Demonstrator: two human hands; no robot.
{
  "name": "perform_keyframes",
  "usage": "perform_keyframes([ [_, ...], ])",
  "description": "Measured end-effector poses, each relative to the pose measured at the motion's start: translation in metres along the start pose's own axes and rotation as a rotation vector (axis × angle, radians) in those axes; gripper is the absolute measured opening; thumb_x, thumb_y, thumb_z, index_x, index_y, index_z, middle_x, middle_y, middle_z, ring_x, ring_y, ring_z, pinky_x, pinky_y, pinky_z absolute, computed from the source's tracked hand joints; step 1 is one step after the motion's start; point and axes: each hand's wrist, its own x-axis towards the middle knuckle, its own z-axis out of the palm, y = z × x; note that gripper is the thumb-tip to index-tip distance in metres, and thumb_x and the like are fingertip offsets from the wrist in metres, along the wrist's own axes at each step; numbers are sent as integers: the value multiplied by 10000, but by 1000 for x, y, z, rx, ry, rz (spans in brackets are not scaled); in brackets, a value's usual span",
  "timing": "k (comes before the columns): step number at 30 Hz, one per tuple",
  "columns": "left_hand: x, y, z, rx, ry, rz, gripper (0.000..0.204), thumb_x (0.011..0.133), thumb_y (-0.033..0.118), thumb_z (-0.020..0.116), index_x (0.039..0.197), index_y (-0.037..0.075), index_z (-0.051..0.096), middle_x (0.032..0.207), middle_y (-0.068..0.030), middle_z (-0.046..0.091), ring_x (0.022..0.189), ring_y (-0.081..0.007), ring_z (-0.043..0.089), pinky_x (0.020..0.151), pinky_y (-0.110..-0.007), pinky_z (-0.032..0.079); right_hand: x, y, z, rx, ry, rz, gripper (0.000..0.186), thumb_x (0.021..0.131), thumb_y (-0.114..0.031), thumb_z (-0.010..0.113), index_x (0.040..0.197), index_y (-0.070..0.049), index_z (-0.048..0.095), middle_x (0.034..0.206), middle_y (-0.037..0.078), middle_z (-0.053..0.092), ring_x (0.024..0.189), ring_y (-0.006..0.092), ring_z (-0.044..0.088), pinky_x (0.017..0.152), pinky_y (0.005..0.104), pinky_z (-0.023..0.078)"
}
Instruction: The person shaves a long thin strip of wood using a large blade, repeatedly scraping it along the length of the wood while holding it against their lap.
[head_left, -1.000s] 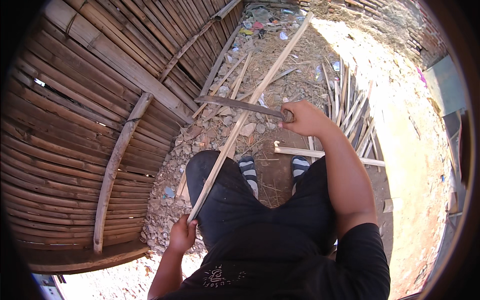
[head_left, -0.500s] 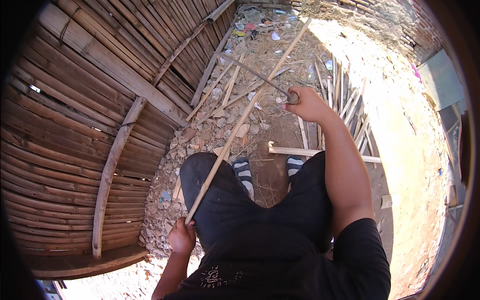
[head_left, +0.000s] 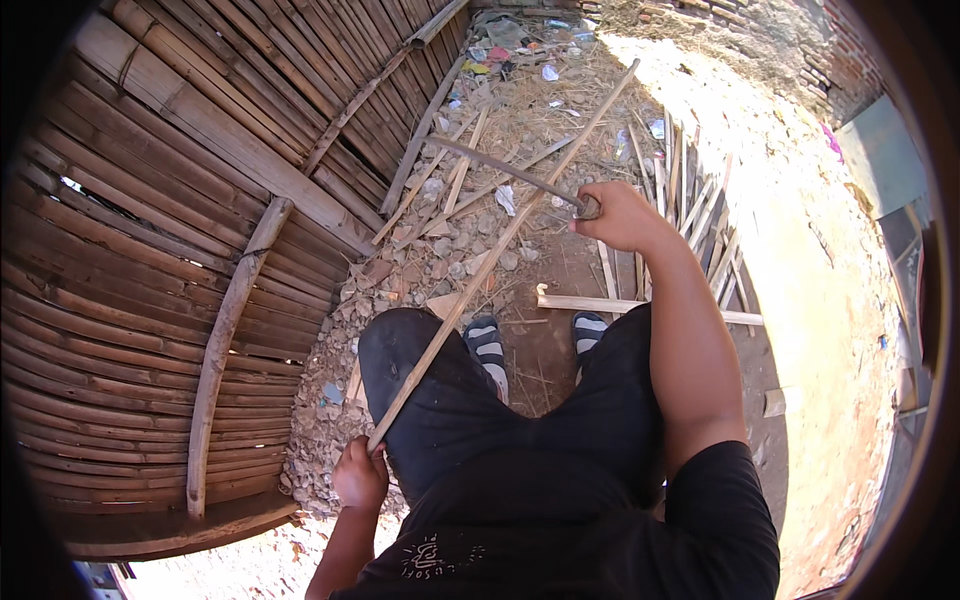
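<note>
My left hand [head_left: 358,472] grips the near end of a long bamboo strip [head_left: 505,242] that rests on my left knee and runs away up and to the right over the stony ground. My right hand [head_left: 618,215] is raised ahead of me and closed on the handle of a long dark blade [head_left: 500,170], which points left and away, above the strip. My feet in striped sandals [head_left: 488,347] stand on the dirt below.
A wall of bamboo slats [head_left: 170,260] with a curved wooden brace [head_left: 232,330] fills the left. Loose bamboo strips [head_left: 690,200] and a pale wooden batten [head_left: 640,305] lie on the ground ahead, with stones [head_left: 330,400], straw and litter [head_left: 520,50] farther off.
My right hand has lifted the blade up and away from the strip. The blade now points farther off to the left. The left hand keeps its hold on the strip.
</note>
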Motion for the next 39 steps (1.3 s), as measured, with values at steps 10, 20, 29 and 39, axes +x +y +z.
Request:
perform_keyframes([
  [10, 5, -2, -4, -141, -72, -19, 246, 970, 258, 681, 1075, 46, 614, 882, -229, 696, 758, -477, 678, 665, -567, 533, -28, -66, 31, -82, -321, -360, 410, 812, -351, 821, 1075, -52, 721, 863, 205, 717, 880, 439, 689, 783, 501, 533],
  [20, 8, -4, -8, -137, -30, 51, 236, 991, 236, 643, 1099, 27, 624, 837, -251, 681, 702, -495, 654, 632, -576, 507, 9, 15, 11, 159, 128, 27, 491, 818, -379, 825, 1156, -40, 716, 978, 234, 731, 964, 438, 699, 844, 503, 540],
  [29, 16, -9, -19, -225, -37, 56, 265, 965, 268, 667, 1055, 20, 644, 833, -236, 690, 713, -484, 670, 636, -545, 535, -24, -68, 49, -124, -294, -453, 396, 840, -381, 795, 1068, -66, 719, 873, 230, 715, 881, 434, 697, 780, 522, 531],
  [39, 27, -10, -18, -336, -73, 14, 377, 857, 331, 845, 961, 24, 652, 694, -150, 663, 596, -321, 653, 572, -437, 517, -7, -40, 40, -35, -200, -275, 361, 839, -361, 804, 1049, -80, 720, 841, 228, 707, 871, 434, 697, 779, 534, 533],
])
